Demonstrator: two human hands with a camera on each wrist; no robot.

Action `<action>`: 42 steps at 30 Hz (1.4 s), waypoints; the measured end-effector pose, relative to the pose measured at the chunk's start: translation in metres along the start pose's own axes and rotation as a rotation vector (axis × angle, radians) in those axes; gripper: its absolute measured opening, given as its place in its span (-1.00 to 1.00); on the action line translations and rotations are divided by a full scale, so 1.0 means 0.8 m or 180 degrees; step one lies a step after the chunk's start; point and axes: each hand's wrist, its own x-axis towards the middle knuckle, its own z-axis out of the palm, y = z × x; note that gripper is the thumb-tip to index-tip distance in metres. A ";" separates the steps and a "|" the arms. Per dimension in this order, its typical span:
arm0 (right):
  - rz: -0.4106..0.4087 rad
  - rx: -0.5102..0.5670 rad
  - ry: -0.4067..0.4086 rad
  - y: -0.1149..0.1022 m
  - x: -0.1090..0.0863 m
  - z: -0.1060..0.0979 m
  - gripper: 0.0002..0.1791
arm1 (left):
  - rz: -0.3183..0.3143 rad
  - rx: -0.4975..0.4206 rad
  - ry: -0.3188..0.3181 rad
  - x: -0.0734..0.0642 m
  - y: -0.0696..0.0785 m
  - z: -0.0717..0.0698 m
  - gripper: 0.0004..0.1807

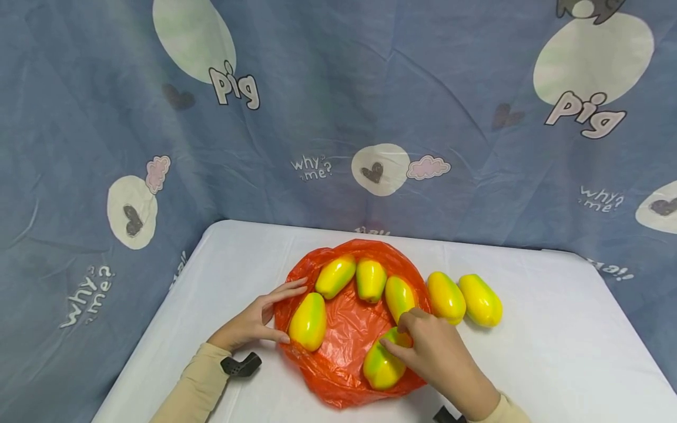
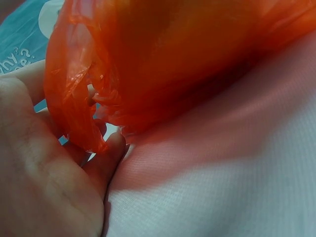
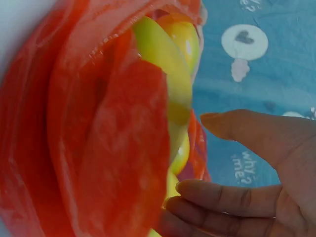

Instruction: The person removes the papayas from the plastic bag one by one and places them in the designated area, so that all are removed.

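Note:
A red plastic bag (image 1: 346,338) lies spread wide with its rim rolled down, holding several glossy yellow-green papayas (image 1: 308,322) round its inside. My left hand (image 1: 259,317) is at the bag's left rim, thumb and fingers spread apart. In the left wrist view, a loose fold of the bag (image 2: 74,89) hangs over those fingers. Over the nearest papaya (image 1: 384,361), at the bag's right front, is my right hand (image 1: 436,352). The right wrist view shows its thumb and fingers apart, fingertips (image 3: 185,187) right at the fruit behind the bag's wall.
Two more papayas (image 1: 480,300) lie side by side on the white table (image 1: 560,346), just right of the bag. A blue printed cloth (image 1: 317,106) hangs behind the table and along its left side. Black wrist devices (image 1: 241,365) show beside both wrists.

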 end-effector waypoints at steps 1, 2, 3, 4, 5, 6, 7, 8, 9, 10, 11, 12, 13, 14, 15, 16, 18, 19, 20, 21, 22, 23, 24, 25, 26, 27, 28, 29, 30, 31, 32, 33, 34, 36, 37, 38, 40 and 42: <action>-0.0022 -0.0042 0.0002 -0.001 0.000 0.001 -0.63 | 0.0002 0.0008 0.0001 0.000 0.000 0.000 -0.03; -0.0033 -0.0075 -0.0008 -0.002 -0.001 0.002 -0.62 | 0.0008 0.0015 0.0002 0.000 0.000 0.000 -0.03; -0.0033 -0.0120 -0.0030 -0.003 -0.001 0.003 -0.60 | 0.0012 0.0016 0.0003 0.000 0.001 0.000 -0.03; -0.0036 -0.0173 -0.0049 -0.003 -0.001 0.003 -0.58 | 0.0013 0.0020 0.0005 0.000 0.001 0.000 -0.03; -0.0040 -0.0234 -0.0070 -0.004 -0.002 0.003 -0.55 | 0.0017 0.0021 0.0005 0.000 0.001 0.000 -0.03; -0.0051 -0.0298 -0.0082 -0.004 -0.002 0.004 -0.53 | 0.0019 0.0027 0.0007 0.000 0.002 0.000 -0.03; -0.0060 -0.0351 -0.0095 -0.005 -0.002 0.004 -0.51 | 0.0019 0.0026 0.0008 0.000 0.002 0.000 -0.03; -0.0058 -0.0394 -0.0107 -0.005 -0.002 0.004 -0.50 | 0.0016 0.0018 0.0010 -0.001 0.002 0.000 -0.03; -0.0060 -0.0424 -0.0122 -0.005 -0.002 0.004 -0.49 | 0.0012 0.0013 0.0010 -0.001 0.003 0.000 -0.03; -0.0062 -0.0441 -0.0138 -0.006 -0.002 0.004 -0.49 | 0.0007 0.0006 0.0011 -0.001 0.003 0.000 -0.03; -0.0060 -0.0437 -0.0160 -0.006 -0.002 0.004 -0.49 | 0.0003 0.0000 0.0010 -0.001 0.003 0.000 -0.03; -0.0056 -0.0411 -0.0187 -0.007 -0.002 0.004 -0.50 | -0.0002 -0.0002 0.0012 -0.001 0.003 0.000 -0.02; -0.0053 -0.0370 -0.0218 -0.007 -0.002 0.004 -0.51 | -0.0007 -0.0012 0.0012 -0.001 0.004 0.001 -0.02; -0.0055 -0.0315 -0.0247 -0.008 -0.001 0.005 -0.53 | -0.0011 -0.0012 0.0014 -0.001 0.004 0.001 -0.02; -0.0055 -0.0242 -0.0281 -0.008 -0.001 0.005 -0.54 | -0.0011 -0.0011 0.0014 -0.001 0.004 0.001 -0.02; -0.0055 -0.0176 -0.0312 -0.009 0.000 0.006 -0.56 | -0.0013 -0.0012 0.0015 -0.001 0.004 0.001 -0.02; -0.0088 -0.0042 -0.0372 -0.009 0.001 0.007 -0.56 | -0.0013 -0.0007 0.0017 -0.001 0.004 0.001 -0.02; -0.0119 0.0027 -0.0407 -0.009 0.001 0.008 -0.56 | -0.0013 -0.0005 0.0017 -0.001 0.004 0.001 -0.02; -0.0159 0.0084 -0.0439 -0.010 0.001 0.009 -0.55 | -0.0013 -0.0003 0.0015 -0.001 0.004 0.001 -0.02; -0.0201 0.0137 -0.0475 -0.010 0.002 0.009 -0.55 | -0.0011 -0.0002 0.0012 -0.001 0.003 0.001 -0.02; -0.0252 0.0184 -0.0510 -0.010 0.002 0.009 -0.54 | -0.0009 -0.0003 0.0010 -0.001 0.003 0.001 -0.02; -0.0296 0.0239 -0.0553 -0.010 0.003 0.009 -0.53 | -0.0005 -0.0005 0.0008 -0.001 0.003 0.001 -0.02; -0.0336 0.0289 -0.0596 -0.010 0.004 0.009 -0.52 | -0.0003 -0.0011 0.0006 -0.001 0.003 0.001 -0.02; -0.0370 0.0334 -0.0638 -0.009 0.005 0.010 -0.52 | -0.0002 -0.0012 0.0004 -0.001 0.003 0.000 -0.02; -0.0402 0.0371 -0.0672 -0.009 0.006 0.010 -0.51 | 0.0000 -0.0015 0.0005 -0.001 0.003 0.000 -0.02; -0.0424 0.0412 -0.0705 -0.008 0.008 0.010 -0.51 | 0.0000 -0.0021 0.0003 -0.001 0.002 0.000 -0.02; -0.0446 0.0446 -0.0734 -0.008 0.009 0.011 -0.50 | -0.0001 -0.0017 0.0004 -0.001 0.002 0.000 -0.02; -0.0462 0.0469 -0.0762 -0.007 0.010 0.011 -0.50 | -0.0003 -0.0014 0.0005 -0.001 0.002 0.000 -0.02; -0.0476 0.0489 -0.0792 -0.006 0.012 0.012 -0.49 | -0.0005 -0.0014 0.0003 -0.001 0.002 0.000 -0.02; -0.0485 0.0514 -0.0829 -0.005 0.013 0.012 -0.48 | -0.0004 -0.0009 0.0001 -0.001 0.002 0.000 -0.02; -0.0488 0.0544 -0.0871 -0.004 0.014 0.013 -0.47 | -0.0002 -0.0007 0.0002 -0.001 0.002 0.000 -0.02; -0.0482 0.0577 -0.0914 -0.004 0.015 0.013 -0.45 | -0.0001 -0.0006 0.0000 -0.001 0.002 0.000 -0.02; -0.0472 0.0612 -0.0961 -0.003 0.017 0.013 -0.43 | 0.0000 -0.0002 -0.0001 -0.001 0.002 0.000 -0.02; -0.0431 0.0684 -0.1063 -0.001 0.019 0.014 -0.38 | 0.0001 -0.0012 -0.0004 -0.001 0.002 0.001 -0.02; -0.0409 0.0725 -0.1114 0.000 0.020 0.015 -0.35 | 0.0002 -0.0010 -0.0002 -0.001 0.002 0.001 -0.02; -0.0384 0.0761 -0.1159 0.001 0.020 0.015 -0.32 | 0.0001 -0.0017 -0.0003 -0.001 0.002 0.001 -0.02; -0.0351 0.0818 -0.1234 0.002 0.021 0.015 -0.24 | -0.0004 -0.0023 -0.0009 0.000 0.002 0.001 -0.02; -0.0329 0.0857 -0.1286 0.002 0.020 0.015 -0.18 | -0.0001 -0.0027 -0.0011 0.000 0.002 0.001 -0.02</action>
